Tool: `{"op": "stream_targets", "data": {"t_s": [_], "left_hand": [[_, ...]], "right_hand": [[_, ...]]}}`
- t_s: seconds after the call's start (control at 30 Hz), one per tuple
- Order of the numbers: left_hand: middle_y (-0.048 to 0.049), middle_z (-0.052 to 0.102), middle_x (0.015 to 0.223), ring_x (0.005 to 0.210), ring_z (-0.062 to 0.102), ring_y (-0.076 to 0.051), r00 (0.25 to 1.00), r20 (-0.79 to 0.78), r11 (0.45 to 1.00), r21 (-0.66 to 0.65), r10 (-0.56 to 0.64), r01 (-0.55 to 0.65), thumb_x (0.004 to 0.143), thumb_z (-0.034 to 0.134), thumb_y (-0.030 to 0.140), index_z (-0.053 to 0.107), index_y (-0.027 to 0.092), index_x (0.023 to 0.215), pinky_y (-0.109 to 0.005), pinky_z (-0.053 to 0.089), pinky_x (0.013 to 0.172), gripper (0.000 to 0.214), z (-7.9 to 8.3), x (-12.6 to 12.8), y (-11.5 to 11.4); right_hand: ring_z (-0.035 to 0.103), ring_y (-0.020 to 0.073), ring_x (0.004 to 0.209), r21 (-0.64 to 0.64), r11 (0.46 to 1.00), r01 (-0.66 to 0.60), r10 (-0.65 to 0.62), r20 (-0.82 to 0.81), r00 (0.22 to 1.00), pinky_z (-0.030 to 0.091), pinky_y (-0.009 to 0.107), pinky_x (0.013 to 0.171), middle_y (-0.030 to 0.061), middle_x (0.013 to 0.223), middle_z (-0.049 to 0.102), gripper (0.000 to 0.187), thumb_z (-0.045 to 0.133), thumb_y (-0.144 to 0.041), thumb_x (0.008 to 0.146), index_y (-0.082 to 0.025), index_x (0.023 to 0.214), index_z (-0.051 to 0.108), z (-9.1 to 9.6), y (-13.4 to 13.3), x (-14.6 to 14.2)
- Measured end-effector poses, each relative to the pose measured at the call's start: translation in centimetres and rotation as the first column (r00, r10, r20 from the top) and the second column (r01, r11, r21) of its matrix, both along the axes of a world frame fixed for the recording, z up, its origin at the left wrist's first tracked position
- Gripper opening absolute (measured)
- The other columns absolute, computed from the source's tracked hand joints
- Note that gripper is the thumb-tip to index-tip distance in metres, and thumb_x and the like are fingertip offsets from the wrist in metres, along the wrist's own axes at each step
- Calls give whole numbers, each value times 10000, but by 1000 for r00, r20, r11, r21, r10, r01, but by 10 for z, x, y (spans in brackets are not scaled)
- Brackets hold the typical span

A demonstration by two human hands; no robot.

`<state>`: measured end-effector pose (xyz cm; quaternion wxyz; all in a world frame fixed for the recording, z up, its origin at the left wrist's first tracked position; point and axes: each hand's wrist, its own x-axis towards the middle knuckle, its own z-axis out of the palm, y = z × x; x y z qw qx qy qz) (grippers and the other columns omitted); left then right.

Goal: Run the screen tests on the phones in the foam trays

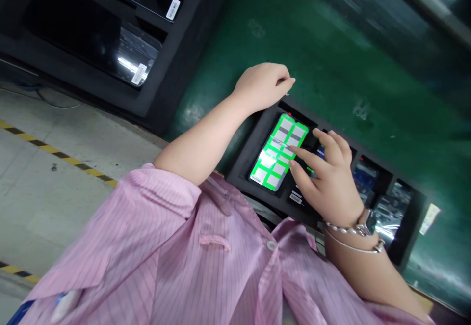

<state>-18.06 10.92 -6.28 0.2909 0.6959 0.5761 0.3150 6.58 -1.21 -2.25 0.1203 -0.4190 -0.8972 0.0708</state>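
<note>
On black tray (pixel 241 165), right fingers (pixel 298 152) touch green-gridded screen (pixel 267 170), probably phone

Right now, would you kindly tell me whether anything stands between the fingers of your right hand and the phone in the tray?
Nothing visible does: the fingers of your right hand reach directly onto the phone, with no object between them.

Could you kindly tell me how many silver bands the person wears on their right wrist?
2: a silver chain bracelet nearest the hand, beside a dark-faced watch, and a thin silver bangle just behind it. Others may hide under the wrist.
</note>
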Motion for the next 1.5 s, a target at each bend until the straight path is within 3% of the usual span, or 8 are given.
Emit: {"op": "stream_targets", "data": {"t_s": [0.17,0.4,0.6,0.77,1.03,1.17,1.33,1.5], "left_hand": [[-52,754,871,898,694,-266,1000,1,1000,13,17,-17,1021,514,354,727,279,819,-408,450,758,303,0,1,-1],[-22,760,865,863,695,-257,1000,-4,999,30,20,-20,1018,529,348,737,313,782,-426,445,746,317,1,1,-2],[-25,769,877,878,692,-260,1000,-6,999,31,24,-24,1022,528,358,740,310,793,-415,444,747,316,0,1,-1],[-37,774,895,886,691,-256,1000,-19,1000,27,17,-16,1025,527,334,724,278,812,-396,445,761,295,1,1,-1],[-43,758,900,894,681,-260,999,-32,1000,14,10,-10,1030,493,381,685,292,777,-410,452,756,329,1,0,-1],[-52,753,894,899,674,-270,1000,-29,1000,2,10,-10,1023,474,418,667,301,758,-430,450,739,348,1,-2,-1],[-46,740,845,883,670,-284,999,-36,1000,-13,4,-5,1017,439,470,640,332,707,-458,438,728,394,3,-4,-2],[-36,748,857,857,667,-277,999,-34,1000,-14,9,-9,1008,440,464,625,334,694,-468,432,722,387,6,-4,-4]], "right_hand": [[378,488,1514,10,999,-45,45,-1,999,388,740,1194,237,1568,483,317,640,-300,1012,-163,1282,733,-6,-1,-18],[278,508,1561,-10,1000,-11,12,33,999,320,773,1213,167,1715,312,484,642,-373,1021,-268,1492,610,-3,12,-28],[270,590,1538,-28,999,18,-16,85,996,309,852,1161,199,1708,318,423,612,-429,1039,-250,1416,685,-4,23,-14],[334,545,1529,-8,999,38,-38,53,998,339,804,1190,204,1660,376,363,631,-403,1037,-237,1348,718,-1,20,12],[354,518,1534,31,999,34,-34,-12,999,317,778,1235,149,1656,389,521,682,-274,996,-345,1502,578,30,-5,23],[329,493,1559,-51,999,-6,4,-29,1000,355,766,1222,162,1660,390,468,687,-281,1000,-304,1459,599,27,-21,15],[325,461,1569,-91,996,-12,8,-46,999,347,727,1248,170,1635,429,258,663,-300,1015,-221,1248,740,16,-31,11],[320,489,1552,-87,995,-39,37,-30,999,370,757,1207,195,1638,419,261,657,-284,1011,-172,1212,780,10,-41,14]]}}
